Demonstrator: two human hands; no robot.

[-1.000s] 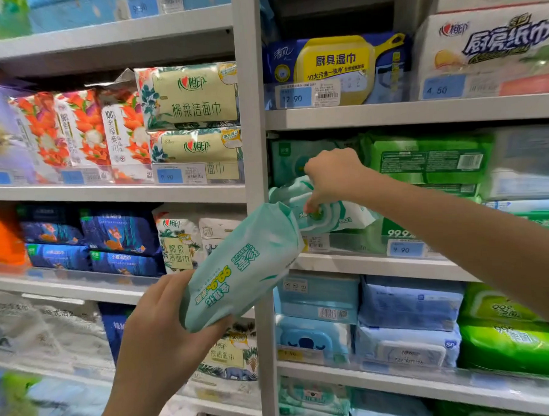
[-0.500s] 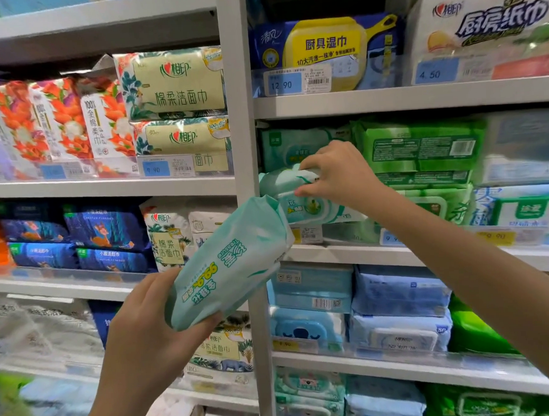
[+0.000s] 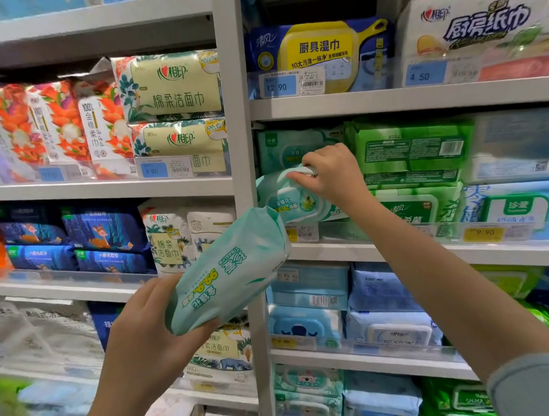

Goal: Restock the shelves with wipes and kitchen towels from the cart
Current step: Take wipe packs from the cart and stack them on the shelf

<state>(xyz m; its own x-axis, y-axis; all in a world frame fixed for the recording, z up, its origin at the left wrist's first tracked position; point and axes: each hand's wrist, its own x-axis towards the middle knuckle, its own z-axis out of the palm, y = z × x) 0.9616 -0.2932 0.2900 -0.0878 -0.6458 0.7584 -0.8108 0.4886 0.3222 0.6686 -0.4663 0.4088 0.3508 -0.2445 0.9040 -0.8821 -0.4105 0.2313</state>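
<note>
My left hand (image 3: 146, 330) grips a mint-green wipes pack (image 3: 228, 268) from below, held tilted in front of the shelf upright (image 3: 236, 122). My right hand (image 3: 331, 171) is closed on the top edge of a second mint-green wipes pack (image 3: 291, 201), which sits tilted at the left end of the middle right shelf (image 3: 393, 250). Behind it another matching pack (image 3: 283, 148) stands upright. Green wipes packs (image 3: 411, 147) lie stacked just to the right of my right hand.
Blue and yellow kitchen wipes (image 3: 320, 53) and a white kitchen towel pack (image 3: 478, 29) fill the shelf above. Cotton tissue packs (image 3: 172, 83) sit on the left bay. Blue wipes packs (image 3: 310, 284) crowd the shelf below. The cart is out of view.
My right hand has tipped and pushed the second pack further up and back onto the shelf. My left hand stays in about the same place with its pack.
</note>
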